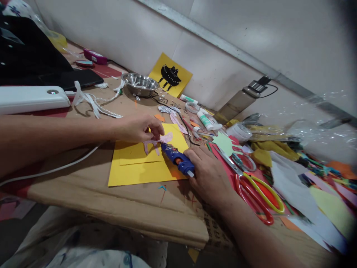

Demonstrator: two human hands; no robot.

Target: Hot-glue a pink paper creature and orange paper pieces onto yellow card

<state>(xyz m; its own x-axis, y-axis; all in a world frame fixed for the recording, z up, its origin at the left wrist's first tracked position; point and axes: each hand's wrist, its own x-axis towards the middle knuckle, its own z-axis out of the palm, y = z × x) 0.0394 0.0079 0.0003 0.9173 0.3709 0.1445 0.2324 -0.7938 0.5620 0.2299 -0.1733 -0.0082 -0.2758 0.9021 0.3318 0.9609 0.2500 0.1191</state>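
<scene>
A yellow sheet of paper [134, 174] lies on the cardboard-covered table. On it is a pink paper cutout [166, 137] with thin legs. My left hand [139, 127] reaches in from the left, its curled fingers pressed together at the cutout's upper edge. From the right, my right hand [208, 173] is wrapped round the rear of a blue glue gun [178, 159]. The gun's nozzle points up-left and touches or nearly touches the cutout close to my left fingertips. A white glue stick end sticks out of the gun's back.
Scissors with red and yellow handles [240, 173] lie to the right, near paper scraps [320, 197]. Behind are a steel bowl [139, 83], glue sticks [205, 121], a bottle [240, 100] and a yellow card [173, 74]. A white cable [69, 165] crosses the left side.
</scene>
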